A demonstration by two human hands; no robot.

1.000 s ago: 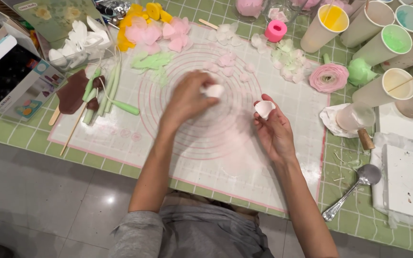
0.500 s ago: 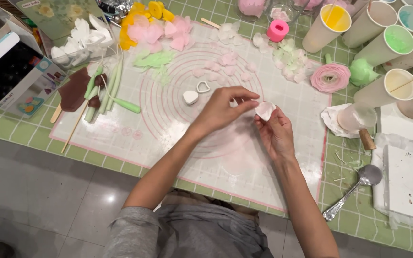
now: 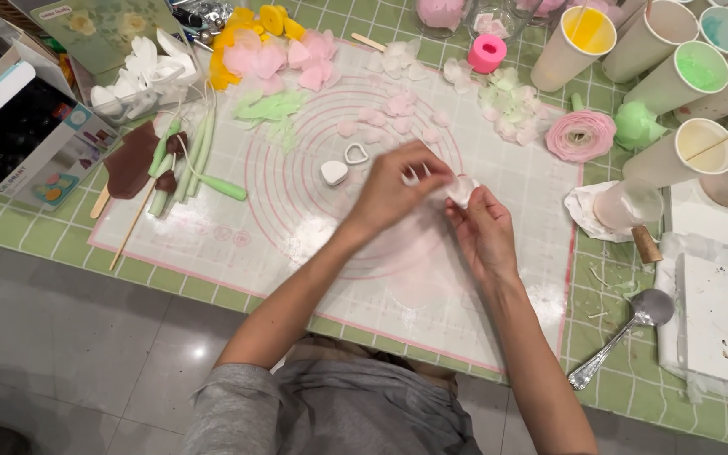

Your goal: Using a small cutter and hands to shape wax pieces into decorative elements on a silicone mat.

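Observation:
Both my hands meet over the middle of a translucent work mat [image 3: 238,244] printed with pink circles. My right hand [image 3: 484,226] pinches a small pale pink petal piece [image 3: 463,189] by its fingertips. My left hand [image 3: 398,187] reaches across and touches the same piece from the left, fingers closed on its edge. Left of my left hand, a white heart-shaped piece [image 3: 334,173] and a heart-shaped metal cutter [image 3: 355,153] lie on the mat.
Several cups of coloured material [image 3: 684,72] stand at the back right. A finished pink flower [image 3: 580,135], loose petals [image 3: 275,59], green stems [image 3: 200,160], a brown paddle shape [image 3: 131,160], a spoon [image 3: 625,337], a white block [image 3: 722,324] and a box [image 3: 18,135] surround the mat.
My left hand has left the heart piece and cutter on the mat and swung right to join my right hand on the petal piece.

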